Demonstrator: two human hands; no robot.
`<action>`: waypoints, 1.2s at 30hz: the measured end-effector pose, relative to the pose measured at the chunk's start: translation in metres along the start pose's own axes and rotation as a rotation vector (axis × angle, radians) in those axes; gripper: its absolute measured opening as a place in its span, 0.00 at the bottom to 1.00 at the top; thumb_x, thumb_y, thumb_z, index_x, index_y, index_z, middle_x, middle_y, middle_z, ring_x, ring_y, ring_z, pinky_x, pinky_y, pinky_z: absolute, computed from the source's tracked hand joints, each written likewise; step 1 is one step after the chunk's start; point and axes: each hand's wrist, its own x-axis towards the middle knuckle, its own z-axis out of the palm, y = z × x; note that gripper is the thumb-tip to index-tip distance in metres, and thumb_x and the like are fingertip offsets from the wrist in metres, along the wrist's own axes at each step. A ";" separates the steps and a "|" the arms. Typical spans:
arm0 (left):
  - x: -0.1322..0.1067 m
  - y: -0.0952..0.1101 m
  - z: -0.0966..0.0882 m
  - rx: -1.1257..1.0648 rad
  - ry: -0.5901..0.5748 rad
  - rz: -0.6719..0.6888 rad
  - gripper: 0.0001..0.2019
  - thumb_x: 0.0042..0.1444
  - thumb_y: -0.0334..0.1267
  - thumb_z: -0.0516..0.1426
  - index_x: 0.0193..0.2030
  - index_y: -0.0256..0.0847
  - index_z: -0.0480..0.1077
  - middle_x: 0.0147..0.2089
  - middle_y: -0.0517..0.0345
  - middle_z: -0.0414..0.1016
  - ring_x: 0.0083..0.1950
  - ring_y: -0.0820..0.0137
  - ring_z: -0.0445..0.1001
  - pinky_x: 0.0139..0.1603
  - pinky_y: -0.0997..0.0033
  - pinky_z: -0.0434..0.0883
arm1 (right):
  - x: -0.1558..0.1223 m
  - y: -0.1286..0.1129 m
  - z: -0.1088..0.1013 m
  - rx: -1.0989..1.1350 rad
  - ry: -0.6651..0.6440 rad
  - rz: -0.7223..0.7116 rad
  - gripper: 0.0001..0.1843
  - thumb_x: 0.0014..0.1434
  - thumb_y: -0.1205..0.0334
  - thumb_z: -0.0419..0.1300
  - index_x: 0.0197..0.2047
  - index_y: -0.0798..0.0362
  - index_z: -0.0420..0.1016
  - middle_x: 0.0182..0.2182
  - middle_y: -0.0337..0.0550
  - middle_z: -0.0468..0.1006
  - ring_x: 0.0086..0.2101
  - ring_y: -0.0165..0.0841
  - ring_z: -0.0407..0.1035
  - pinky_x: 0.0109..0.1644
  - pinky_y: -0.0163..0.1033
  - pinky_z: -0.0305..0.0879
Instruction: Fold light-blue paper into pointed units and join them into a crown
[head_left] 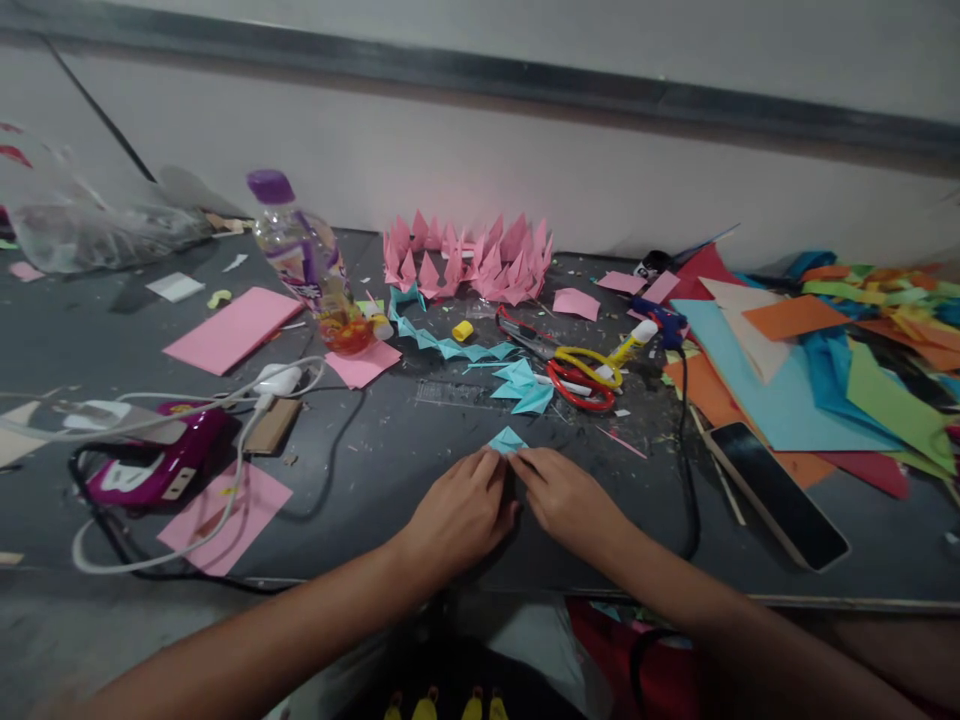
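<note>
A small folded piece of light-blue paper (508, 439) lies at the table's middle, its pointed tip facing away from me. My left hand (463, 500) presses on its left side with fingers bent. From the right, my right hand (562, 495) has its fingertips on the other side of the paper. Both hands partly cover it. Just beyond are light-blue folded pieces (525, 387) and a zigzag light-blue paper chain (442, 345). Farther back stands a ring of pink folded paper points (469, 262).
Scissors with red and yellow handles (581, 380) and a glue gun (660, 318) lie right of centre. A phone (780, 495) rests beside coloured paper sheets (780, 390). To the left are a bottle (307, 265), pink paper (232, 330), a purple device (161, 455) and white cables (244, 430).
</note>
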 end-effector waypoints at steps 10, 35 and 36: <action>0.003 -0.010 -0.014 -0.079 -0.079 -0.004 0.12 0.58 0.35 0.52 0.46 0.33 0.68 0.46 0.47 0.72 0.45 0.61 0.73 0.46 0.60 0.72 | -0.003 0.008 -0.014 0.032 -0.046 0.063 0.18 0.56 0.75 0.49 0.46 0.65 0.74 0.32 0.53 0.74 0.34 0.38 0.67 0.39 0.43 0.68; 0.050 -0.046 -0.012 -0.498 -0.172 -0.237 0.11 0.48 0.38 0.62 0.39 0.40 0.69 0.36 0.58 0.74 0.36 0.68 0.72 0.33 0.73 0.64 | 0.051 0.042 -0.028 0.572 -0.366 0.412 0.05 0.51 0.64 0.64 0.32 0.54 0.72 0.32 0.41 0.72 0.33 0.31 0.66 0.37 0.36 0.59; 0.049 -0.046 -0.012 -0.512 -0.175 -0.241 0.10 0.48 0.37 0.62 0.38 0.40 0.69 0.35 0.59 0.74 0.35 0.68 0.72 0.32 0.73 0.63 | 0.050 0.041 -0.027 0.582 -0.365 0.399 0.04 0.51 0.66 0.63 0.32 0.54 0.71 0.33 0.41 0.72 0.34 0.32 0.66 0.38 0.36 0.59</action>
